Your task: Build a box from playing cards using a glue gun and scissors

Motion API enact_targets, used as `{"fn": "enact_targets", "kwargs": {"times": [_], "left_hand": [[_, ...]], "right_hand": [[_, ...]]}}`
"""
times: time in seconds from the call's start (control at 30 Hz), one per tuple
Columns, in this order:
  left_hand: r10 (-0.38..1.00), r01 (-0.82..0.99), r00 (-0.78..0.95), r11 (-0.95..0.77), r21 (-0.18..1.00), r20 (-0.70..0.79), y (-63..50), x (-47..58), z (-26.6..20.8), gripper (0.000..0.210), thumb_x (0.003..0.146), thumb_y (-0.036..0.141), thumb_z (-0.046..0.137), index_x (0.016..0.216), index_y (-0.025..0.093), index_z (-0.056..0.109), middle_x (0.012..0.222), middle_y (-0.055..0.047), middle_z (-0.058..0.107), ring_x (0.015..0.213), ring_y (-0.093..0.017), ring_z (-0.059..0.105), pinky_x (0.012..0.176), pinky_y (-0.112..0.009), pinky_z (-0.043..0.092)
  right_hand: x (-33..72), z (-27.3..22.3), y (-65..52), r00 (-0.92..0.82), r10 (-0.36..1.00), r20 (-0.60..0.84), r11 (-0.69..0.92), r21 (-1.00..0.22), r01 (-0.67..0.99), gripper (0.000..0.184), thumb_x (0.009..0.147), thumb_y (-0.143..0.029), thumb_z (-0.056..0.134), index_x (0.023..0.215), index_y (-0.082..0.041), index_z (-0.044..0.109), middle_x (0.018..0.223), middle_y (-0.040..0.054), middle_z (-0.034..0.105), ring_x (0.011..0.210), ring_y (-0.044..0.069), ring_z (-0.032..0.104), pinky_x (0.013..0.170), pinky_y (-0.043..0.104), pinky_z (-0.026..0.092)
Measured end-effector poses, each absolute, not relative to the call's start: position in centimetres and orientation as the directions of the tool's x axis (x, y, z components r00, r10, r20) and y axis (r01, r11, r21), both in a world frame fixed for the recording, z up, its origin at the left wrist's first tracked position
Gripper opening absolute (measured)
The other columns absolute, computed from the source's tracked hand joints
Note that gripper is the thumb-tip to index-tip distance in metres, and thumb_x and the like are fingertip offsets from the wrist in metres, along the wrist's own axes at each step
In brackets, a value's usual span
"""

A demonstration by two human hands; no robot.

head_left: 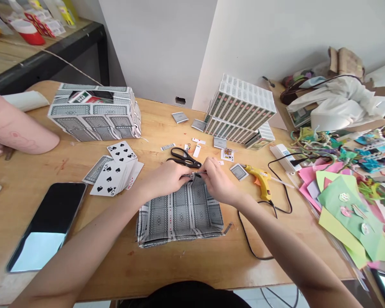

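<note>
An open-topped box made of playing cards (179,214) lies in front of me, patterned card backs showing on its inside. My left hand (170,176) pinches the far rim of this box near its middle. Close beside it, my right hand (218,182) is closed on the same rim, thumb and fingers together. A thin dark strip shows at the rim between both hands; my fingers partly hide it. Black-handled scissors (182,158) lie just beyond my left hand. To the right of my right hand rests a yellow glue gun (261,182) with a clear glue stick in it.
Loose playing cards (111,177) and a phone (48,224) lie at left. Behind them stands a finished-looking card box (94,115). Stacked card packs (240,109) stand at the back. The glue gun's cable runs to a power strip (284,157). Coloured paper (349,205) covers the right side.
</note>
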State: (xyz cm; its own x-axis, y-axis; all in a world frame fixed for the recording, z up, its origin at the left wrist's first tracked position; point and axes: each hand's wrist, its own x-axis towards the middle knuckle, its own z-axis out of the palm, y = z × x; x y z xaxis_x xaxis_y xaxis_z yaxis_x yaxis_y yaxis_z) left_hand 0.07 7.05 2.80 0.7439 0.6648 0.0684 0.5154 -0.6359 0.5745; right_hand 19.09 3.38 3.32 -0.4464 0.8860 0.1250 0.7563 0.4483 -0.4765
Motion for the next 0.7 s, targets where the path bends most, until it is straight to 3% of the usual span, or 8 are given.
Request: {"fn": "enact_targets", "kwargs": {"times": [0.13,0.23,0.37,0.7], "left_hand": [[0.673,0.518,0.738,-0.610,0.599,0.046,7.1,0.0,2.7,0.023,0.087,0.027,0.046,0.088,0.021,0.068,0.085,-0.003,0.070,0.075,-0.018,0.063,0.064,-0.030,0.043],[0.679,0.537,0.735,-0.587,0.606,0.005,7.2,0.0,2.8,0.023,0.086,0.028,0.045,0.081,0.019,0.066,0.079,-0.003,0.069,0.068,-0.017,0.060,0.059,-0.028,0.041],[0.691,0.556,0.723,-0.575,0.600,-0.009,7.1,0.1,3.0,0.024,0.086,0.028,0.045,0.078,0.019,0.066,0.076,-0.002,0.067,0.064,-0.015,0.057,0.058,-0.028,0.039],[0.671,0.511,0.740,-0.609,0.607,0.050,7.2,0.1,2.8,0.023,0.085,0.028,0.045,0.082,0.021,0.067,0.079,0.000,0.069,0.064,-0.014,0.058,0.059,-0.026,0.040]], "right_hand": [[18.9,5.9,4.2,-0.553,0.833,-0.026,0.541,-0.168,0.824,0.014,0.081,-0.009,0.041,0.077,-0.019,0.050,0.085,0.0083,0.054,0.083,0.022,0.042,0.071,0.036,0.034],[18.4,7.6,5.2,-0.588,0.796,-0.144,0.586,-0.056,0.808,0.018,0.078,-0.007,0.045,0.066,-0.017,0.054,0.075,0.0069,0.056,0.077,0.021,0.047,0.059,0.031,0.031],[18.2,8.0,6.2,-0.518,0.830,-0.206,0.499,-0.139,0.856,0.019,0.076,-0.009,0.048,0.066,-0.017,0.062,0.074,0.0042,0.060,0.065,0.015,0.051,0.052,0.028,0.029],[19.7,6.6,6.8,-0.532,0.846,-0.013,0.473,-0.440,0.763,0.017,0.070,-0.007,0.058,0.066,-0.018,0.070,0.067,0.0003,0.064,0.065,0.011,0.056,0.061,0.023,0.041]]}}
